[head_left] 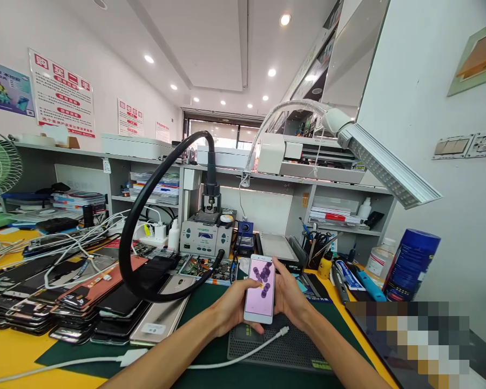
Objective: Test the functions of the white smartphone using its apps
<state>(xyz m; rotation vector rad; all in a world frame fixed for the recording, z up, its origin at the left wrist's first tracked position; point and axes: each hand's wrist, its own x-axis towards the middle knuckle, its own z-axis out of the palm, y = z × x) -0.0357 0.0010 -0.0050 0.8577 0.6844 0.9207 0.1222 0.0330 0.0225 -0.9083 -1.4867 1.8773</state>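
Observation:
A white smartphone (260, 292) with a lit pink screen showing dark purple round shapes is held upright in front of me. My left hand (234, 303) is closed around its left side and underside, with the thumb lying on the screen. Along the right edge my right hand (288, 289) grips the phone, most of its fingers hidden behind it. Below the phone lies a dark textured pad (283, 346) on a green mat (206, 302). The white cable (251, 356) crosses under my hands, its plug end apart from the phone.
Stacked phones and screens (81, 297) cover the left side. A black hose (125, 232) arches from the grey rework station (206, 237). A lamp (392, 162) hangs at upper right. A blue can (413, 265), a clear bottle (380, 259) and a tool holder (316, 246) stand right.

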